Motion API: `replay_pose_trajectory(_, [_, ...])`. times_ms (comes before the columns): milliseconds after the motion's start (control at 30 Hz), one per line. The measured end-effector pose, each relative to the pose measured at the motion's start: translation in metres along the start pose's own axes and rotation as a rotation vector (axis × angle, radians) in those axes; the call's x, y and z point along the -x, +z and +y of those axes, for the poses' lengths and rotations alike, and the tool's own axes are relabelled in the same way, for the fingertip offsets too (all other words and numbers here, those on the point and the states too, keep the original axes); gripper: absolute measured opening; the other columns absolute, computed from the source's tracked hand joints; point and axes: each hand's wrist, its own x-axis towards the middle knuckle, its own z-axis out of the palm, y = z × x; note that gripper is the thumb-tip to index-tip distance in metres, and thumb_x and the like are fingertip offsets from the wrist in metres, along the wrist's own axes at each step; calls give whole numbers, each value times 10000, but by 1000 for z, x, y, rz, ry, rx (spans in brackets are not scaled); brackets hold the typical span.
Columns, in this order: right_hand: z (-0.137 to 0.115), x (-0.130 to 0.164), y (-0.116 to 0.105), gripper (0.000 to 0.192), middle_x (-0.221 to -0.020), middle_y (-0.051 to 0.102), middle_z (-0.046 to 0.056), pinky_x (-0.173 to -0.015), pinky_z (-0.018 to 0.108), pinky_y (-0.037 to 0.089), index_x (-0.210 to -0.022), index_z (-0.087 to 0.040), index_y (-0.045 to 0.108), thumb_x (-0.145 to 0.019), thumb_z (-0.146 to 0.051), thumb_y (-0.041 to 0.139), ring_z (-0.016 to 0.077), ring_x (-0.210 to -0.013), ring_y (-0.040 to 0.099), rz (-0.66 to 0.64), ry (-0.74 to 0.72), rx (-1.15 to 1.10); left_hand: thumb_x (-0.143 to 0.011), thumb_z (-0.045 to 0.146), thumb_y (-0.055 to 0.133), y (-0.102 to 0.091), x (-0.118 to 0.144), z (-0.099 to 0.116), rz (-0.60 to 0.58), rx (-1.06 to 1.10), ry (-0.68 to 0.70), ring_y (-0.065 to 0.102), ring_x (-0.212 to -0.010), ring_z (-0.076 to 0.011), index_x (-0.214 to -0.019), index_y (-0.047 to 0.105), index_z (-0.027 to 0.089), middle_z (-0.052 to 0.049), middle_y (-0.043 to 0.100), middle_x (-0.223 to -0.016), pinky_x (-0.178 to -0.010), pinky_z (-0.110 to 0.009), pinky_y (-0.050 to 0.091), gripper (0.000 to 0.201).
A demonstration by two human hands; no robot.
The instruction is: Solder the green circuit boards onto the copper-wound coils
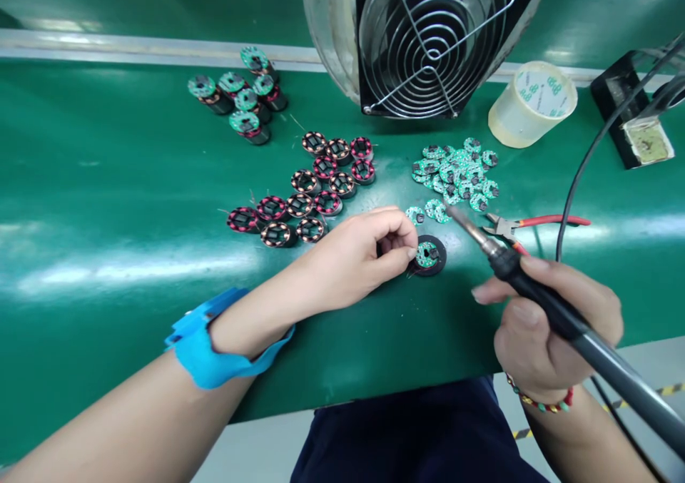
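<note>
My right hand [556, 319] grips a soldering iron [540, 290], its tip pointing up and left over the bench, apart from the boards. My left hand [374, 255] has thumb and forefinger pinched at the left edge of a small round green circuit board [427, 255]; what lies between the fingertips is hidden. That board sits on a black round base [439, 267], with thin wires sticking out at its lower left. Just behind it lie a few loose boards [437, 210]. Wire-wound motor stators [326, 203], with pink or copper coils, stand beyond my left hand.
A pile of green boards [454, 169] lies near a fan with a wire guard [431, 55]. Red-handled cutters [551, 220], a roll of clear tape [514, 115] and an iron stand with sponge [647, 140] are at right. Board-topped stators [249, 123] stand back left. A black cable [575, 176] crosses the right side.
</note>
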Motion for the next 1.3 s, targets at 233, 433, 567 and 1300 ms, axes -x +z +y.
replay_pose_trajectory(233, [-1,-16,22,440,-1150,723,47,-924,413,564,-1370,-284,489,-959,-130,523,229,-1084,674,-299,36,158,-829,172,513,0,1,-1,-6,11,17,487,-625,-96,-744,559,176,25,541,-723,-578,-218,406,96])
replay_pose_trajectory(433, [6,-14,27,439,-1216,680,82,-972,461,501,-1386,-254,459,-964,-135,472,249,-1116,618,-420,45,223,-882,179,498,-3,2,-5,-49,-33,70,512,-680,-107,-779,569,175,15,547,-780,-635,-233,423,126])
replay_pose_trajectory(567, [8,-12,26,450,-1220,676,88,-951,452,497,-1395,-253,437,-960,-147,485,249,-1093,619,-410,29,220,-896,152,479,-6,5,-6,-86,-144,145,516,-715,-119,-792,570,176,5,547,-801,-674,-249,417,141])
replay_pose_trajectory(1300, [5,-11,15,590,-1299,669,80,-1015,465,493,-1474,-245,371,-908,-134,496,252,-1277,553,-398,-194,166,-880,159,526,12,7,3,60,18,95,526,-726,-125,-779,595,172,0,526,-797,-660,-244,443,123])
